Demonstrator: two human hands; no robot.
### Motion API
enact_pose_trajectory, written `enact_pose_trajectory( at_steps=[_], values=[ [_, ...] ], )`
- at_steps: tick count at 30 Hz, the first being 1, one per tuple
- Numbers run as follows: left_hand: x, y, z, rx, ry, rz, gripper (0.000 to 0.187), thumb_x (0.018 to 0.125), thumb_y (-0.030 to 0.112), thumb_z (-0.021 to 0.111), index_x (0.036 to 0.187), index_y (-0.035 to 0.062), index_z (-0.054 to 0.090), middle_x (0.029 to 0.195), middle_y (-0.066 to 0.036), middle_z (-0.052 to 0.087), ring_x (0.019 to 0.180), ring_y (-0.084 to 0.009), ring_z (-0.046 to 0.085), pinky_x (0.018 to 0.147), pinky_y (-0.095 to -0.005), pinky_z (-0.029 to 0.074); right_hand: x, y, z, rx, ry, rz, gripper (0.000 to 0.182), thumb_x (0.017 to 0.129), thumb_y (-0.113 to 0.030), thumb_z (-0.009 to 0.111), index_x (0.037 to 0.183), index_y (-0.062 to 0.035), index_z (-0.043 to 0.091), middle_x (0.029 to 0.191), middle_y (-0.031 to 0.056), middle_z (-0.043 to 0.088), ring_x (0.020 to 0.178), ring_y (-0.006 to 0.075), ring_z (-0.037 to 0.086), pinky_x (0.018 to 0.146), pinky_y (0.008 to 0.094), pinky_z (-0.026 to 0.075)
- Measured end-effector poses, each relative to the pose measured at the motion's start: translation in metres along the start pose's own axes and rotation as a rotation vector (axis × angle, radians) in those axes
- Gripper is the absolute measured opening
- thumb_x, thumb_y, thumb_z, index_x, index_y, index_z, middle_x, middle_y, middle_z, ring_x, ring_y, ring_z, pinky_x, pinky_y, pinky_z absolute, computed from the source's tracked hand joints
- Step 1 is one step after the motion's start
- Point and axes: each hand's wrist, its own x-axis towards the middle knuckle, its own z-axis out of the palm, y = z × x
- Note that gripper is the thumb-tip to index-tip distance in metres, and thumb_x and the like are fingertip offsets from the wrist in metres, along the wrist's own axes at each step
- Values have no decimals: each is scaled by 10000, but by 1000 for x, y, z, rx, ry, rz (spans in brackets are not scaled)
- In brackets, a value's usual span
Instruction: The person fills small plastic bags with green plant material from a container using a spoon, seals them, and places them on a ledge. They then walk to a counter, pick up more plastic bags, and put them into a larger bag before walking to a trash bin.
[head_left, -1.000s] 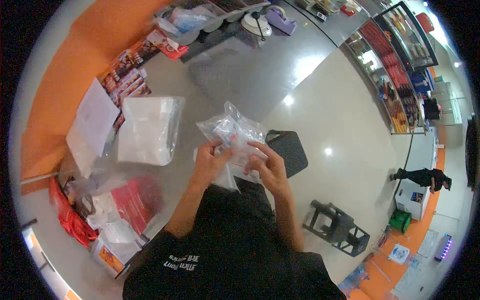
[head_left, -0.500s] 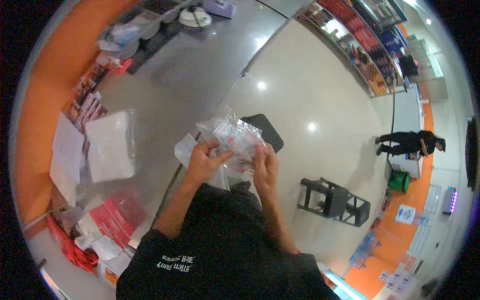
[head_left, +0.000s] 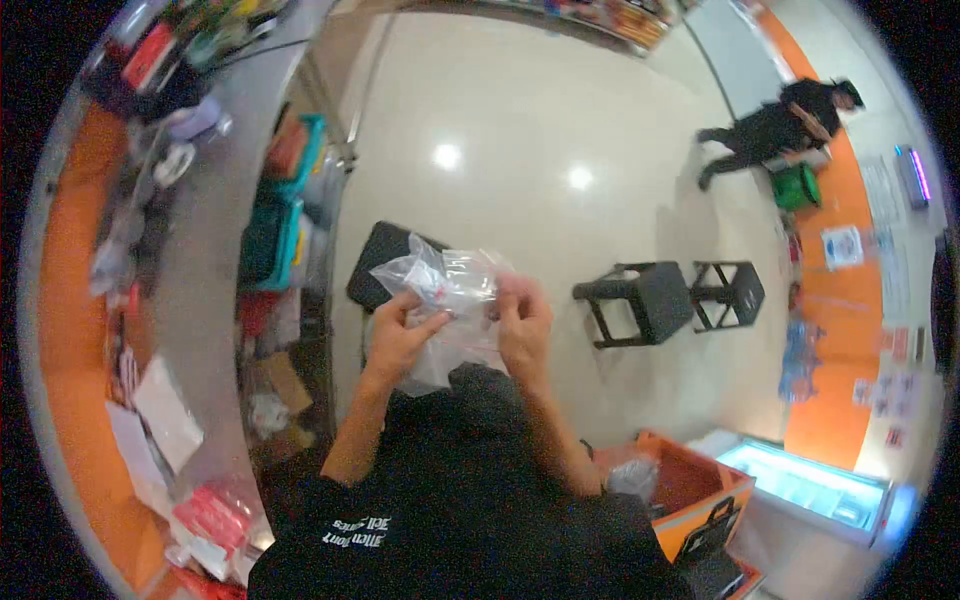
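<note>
Both hands hold clear plastic bags (head_left: pixel 465 285) in front of my chest. My left hand (head_left: pixel 398 338) is closed on the lower left part, thumb on top of the plastic. At the right edge, my right hand (head_left: pixel 522 318) pinches the plastic, its fingers a little blurred. Something whitish with a small red mark shows through the film near the left thumb; I cannot make out what it is. More loose clear film hangs below, between the hands and my black shirt (head_left: pixel 460 470).
Left is a long metal counter (head_left: pixel 205 290), with teal crates (head_left: pixel 272 240) beneath. Black stools (head_left: pixel 640 300) stand on the floor at right, another dark stool (head_left: pixel 375 265) behind the bags. A person in black (head_left: pixel 775 130) stands far right. An orange box (head_left: pixel 690 475) and lit freezer (head_left: pixel 810 485) are lower right.
My view has turned to the right, bringing the orange box and freezer into sight and shifting the counter leftward. Both hands still hold the plastic bags, which look more spread out.
</note>
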Motion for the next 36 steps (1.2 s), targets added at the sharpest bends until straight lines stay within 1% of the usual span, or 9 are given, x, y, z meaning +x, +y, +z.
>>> enact_pose_trajectory(
  at_steps=[3, 6, 12, 16, 17, 21, 28, 33, 36],
  values=[
    [20, 13, 51, -135, -125, 47, 253, 715, 120, 759, 904, -5, 646, 857, -28, 649, 776, -93, 564, 695, -256, 460, 20, -8, -54, 5, 81, -4, 234, 930, -225, 546, 949, 0, 606, 672, 1, 550, 595, 72, 499, 538, 232, 414],
    [41, 27, 84, -43, -175, 47, 235, 713, 115, 759, 881, -3, 644, 836, -25, 643, 767, -98, 564, 689, -257, 460, 45, 18, -88, 58, 109, -4, 221, 917, -201, 562, 965, 8, 614, 684, 6, 566, 619, 73, 519, 550, 239, 430],
    [93, 52, 141, 0, -251, 88, 242, 711, 70, 734, 918, -12, 640, 855, -42, 644, 772, -107, 574, 701, -261, 463, 92, 22, -122, 45, 134, 50, 195, 887, -187, 605, 949, -2, 613, 722, 3, 580, 659, 77, 534, 556, 231, 446],
    [144, 76, 183, -5, -288, -39, 242, 712, 52, 720, 927, -23, 638, 878, -55, 645, 794, -126, 579, 725, -264, 462, 152, 34, -149, 46, 113, 7, 180, 879, -176, 615, 943, -9, 610, 756, 2, 588, 664, 76, 530, 565, 228, 447],
    [162, 78, 193, -67, -291, -46, 249, 714, 56, 719, 936, -25, 638, 888, -58, 645, 802, -131, 580, 730, -264, 461, 168, 22, -156, 41, 119, 126, 170, 875, -165, 617, 942, -9, 604, 768, 7, 587, 663, 75, 529, 569, 225, 449],
    [260, 65, 224, -63, -259, -33, 295, 723, 80, 724, 981, -32, 637, 931, -70, 642, 845, -147, 580, 741, -280, 461, 268, 33, -158, 115, 221, 25, 162, 869, -149, 619, 936, -2, 612, 785, 26, 607, 693, 76, 545, 571, 230, 460],
    [432, 163, 276, 36, -280, 103, 312, 730, 190, 747, 889, -46, 617, 865, -62, 619, 798, -135, 542, 705, -286, 441, 470, -25, -170, -13, 424, -137, 161, 860, -128, 624, 949, 5, 625, 836, 64, 649, 740, 105, 593, 624, 250, 496],
    [553, 191, 358, 204, -546, 96, 363, 749, 287, 737, 919, -17, 635, 856, -62, 624, 776, -126, 532, 670, -283, 440, 568, -37, -243, -53, 583, -69, 147, 858, -127, 628, 946, -9, 626, 816, 56, 648, 729, 101, 588, 609, 247, 487],
    [610, 219, 430, 178, -667, 85, 403, 757, 314, 729, 982, -9, 643, 910, -79, 642, 812, -134, 558, 695, -288, 459, 621, -11, -308, 86, 623, -23, 149, 854, -135, 635, 948, -19, 626, 805, 47, 647, 720, 108, 589, 616, 252, 480]
  ],
)
